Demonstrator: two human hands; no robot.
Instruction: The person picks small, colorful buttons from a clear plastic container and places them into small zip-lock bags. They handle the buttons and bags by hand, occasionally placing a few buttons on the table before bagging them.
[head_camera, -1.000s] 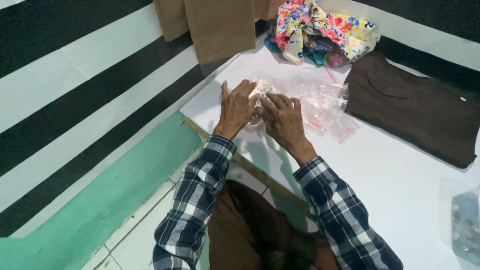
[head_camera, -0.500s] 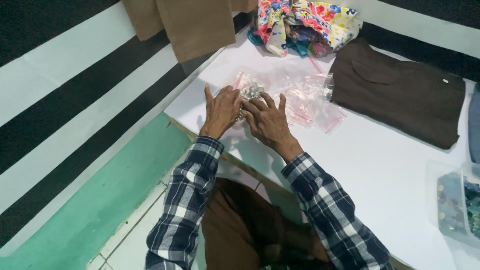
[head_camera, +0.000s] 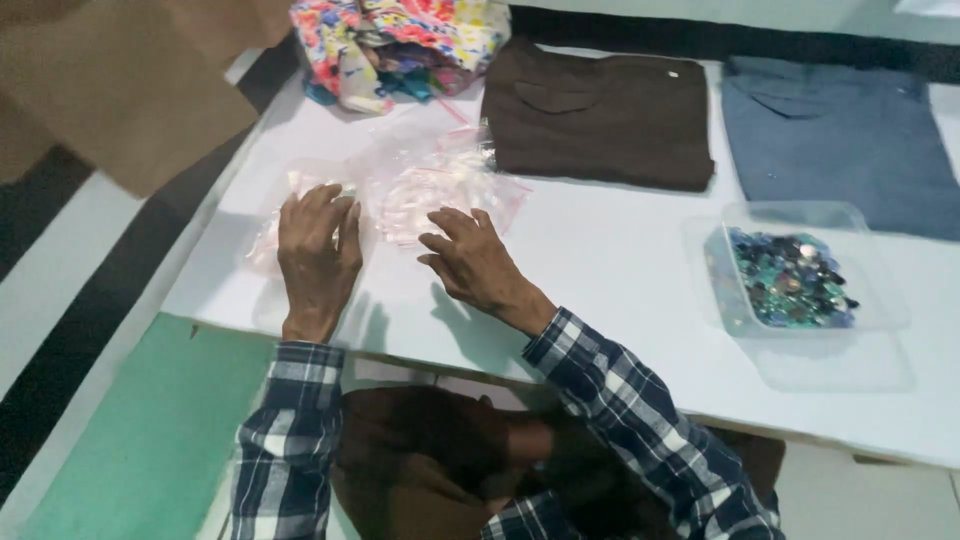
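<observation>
Left hand (head_camera: 318, 255) flat on the white table (head_camera: 600, 260), fingers spread over a small clear bag (head_camera: 300, 205), pinning it, not gripping. Right hand (head_camera: 470, 262) open, palm down, holds nothing, fingertips at the near edge of the bag pile (head_camera: 440, 180). Right: clear tub (head_camera: 795, 268) of dark beads. Far: brown shirt (head_camera: 600, 115), blue shirt (head_camera: 840, 135), floral cloth (head_camera: 400, 40) far left.
</observation>
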